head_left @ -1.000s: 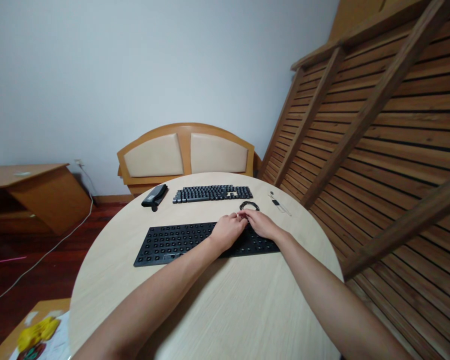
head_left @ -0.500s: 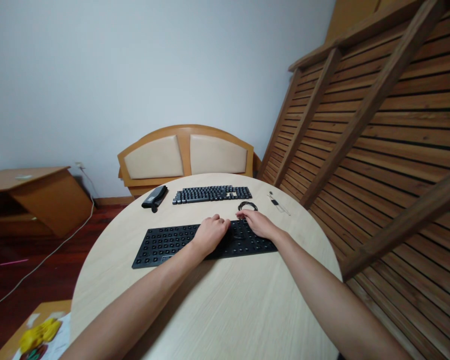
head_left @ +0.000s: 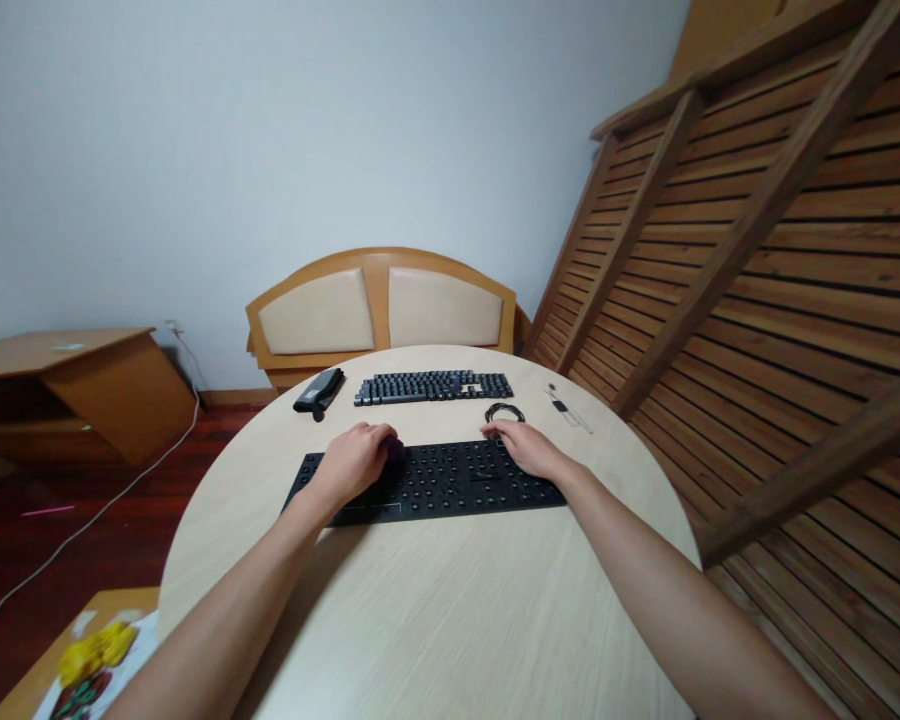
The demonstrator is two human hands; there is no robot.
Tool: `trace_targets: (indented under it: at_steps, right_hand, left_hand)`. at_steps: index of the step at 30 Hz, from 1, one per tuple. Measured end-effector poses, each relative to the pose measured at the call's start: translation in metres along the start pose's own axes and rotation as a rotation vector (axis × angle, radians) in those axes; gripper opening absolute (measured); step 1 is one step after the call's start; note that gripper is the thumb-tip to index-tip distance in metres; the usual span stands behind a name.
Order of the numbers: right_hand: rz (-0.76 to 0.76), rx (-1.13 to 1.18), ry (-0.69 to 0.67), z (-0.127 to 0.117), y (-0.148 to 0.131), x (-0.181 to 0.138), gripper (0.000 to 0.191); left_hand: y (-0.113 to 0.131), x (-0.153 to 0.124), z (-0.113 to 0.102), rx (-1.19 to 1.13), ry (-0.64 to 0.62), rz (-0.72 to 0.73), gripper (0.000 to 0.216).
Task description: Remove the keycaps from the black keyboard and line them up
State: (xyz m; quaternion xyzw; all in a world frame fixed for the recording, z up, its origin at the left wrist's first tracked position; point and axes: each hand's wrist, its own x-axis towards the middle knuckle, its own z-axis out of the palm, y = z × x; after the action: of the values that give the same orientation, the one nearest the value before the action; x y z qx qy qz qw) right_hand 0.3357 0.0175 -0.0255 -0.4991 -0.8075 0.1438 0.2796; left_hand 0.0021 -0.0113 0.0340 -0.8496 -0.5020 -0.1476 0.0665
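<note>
A black keyboard base (head_left: 450, 492) with its keycaps off, showing rows of bare switches, lies flat on the round table. My left hand (head_left: 354, 462) is over its left half, fingers curled down around something dark at the fingertips that I cannot make out. At the far right corner of the base, my right hand (head_left: 526, 448) grips the edge. Just beyond that hand is a coiled black cable (head_left: 504, 411). Dark keycaps (head_left: 427, 387) stand laid out in keyboard order at the back, with a light gap towards their right.
A folded black pouch (head_left: 319, 393) lies at the back left of the table (head_left: 450, 620). Towards the right edge is a small wire tool with a dark middle (head_left: 561, 406). A slatted wooden frame (head_left: 720, 300) leans close on the right; a headboard (head_left: 382, 300) stands behind.
My left hand has moved left along the keyboard base, from near its middle to its left half, uncovering the middle switches. My right hand stays at the right corner. The view has shifted slightly.
</note>
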Motion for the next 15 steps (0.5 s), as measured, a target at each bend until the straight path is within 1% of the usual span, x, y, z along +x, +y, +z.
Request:
trace_targets:
  at_steps: [2,4,7,10,12,15]
  right_hand:
    - [-0.006,-0.002,-0.002,-0.001,-0.001,0.0,0.045]
    - [-0.007,-0.008,-0.003,-0.001,-0.001,0.0,0.044]
    - [-0.003,-0.018,-0.008,-0.001,-0.002,0.0,0.044]
    - [-0.002,-0.018,-0.005,-0.001,-0.003,0.0,0.044]
    - [-0.005,-0.019,-0.005,-0.001,-0.003,0.0,0.043]
    - [-0.003,-0.023,-0.014,-0.002,-0.004,0.0,0.043]
  left_hand:
    - [-0.003,-0.001,-0.003,-0.041,0.065,-0.026,0.02]
    - [-0.001,-0.001,-0.001,-0.056,0.079,0.001,0.021]
    - [0.005,-0.002,0.008,-0.05,0.001,0.135,0.025]
    - [0.005,-0.001,0.015,-0.101,-0.067,0.238,0.029]
    - [0.0,-0.001,0.016,-0.162,-0.095,0.261,0.032]
    - [-0.01,0.0,0.014,-0.22,-0.115,0.253,0.03]
